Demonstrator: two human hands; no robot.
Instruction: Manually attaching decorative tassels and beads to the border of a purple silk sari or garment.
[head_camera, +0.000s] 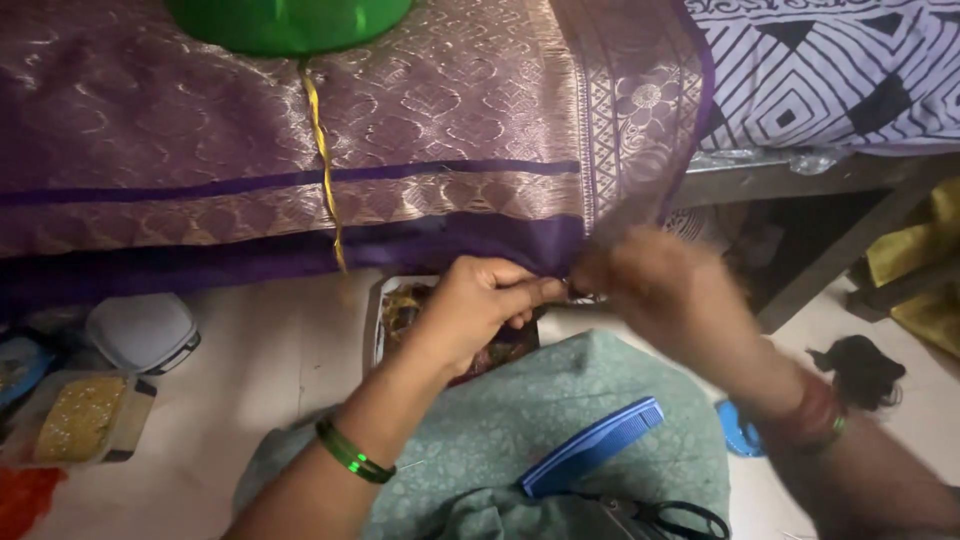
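Fingers (530, 292) of the left hand (480, 305) were pinched tight on the lower edge of the purple sari (300, 130), thumb and forefinger pressed together at the dark border where the cloth hung over the near side of the raised surface. Just to the right, the right hand (660, 295) was blurred with motion; it met the same edge of the cloth beside the left fingertips, but whether its fingers were closed on the fabric could not be told. The sari, woven with gold motifs and a violet stripe, lay spread across the far part of the scene, with a yellow tape (325, 170) trailing over it from under a green bowl (290, 20) at the far edge. Below the hands sat a tray (378, 320) of small items on the pale floor. Nearer, on the person's teal lap cloth (520, 420), lay a blue comb (590, 447) and black-handled scissors (670, 518). A green bangle (352, 455) circled the left wrist and red bangles (812, 408) the right. At far left stood a clear box of gold beads (80, 415) and a white lidded container (140, 330).
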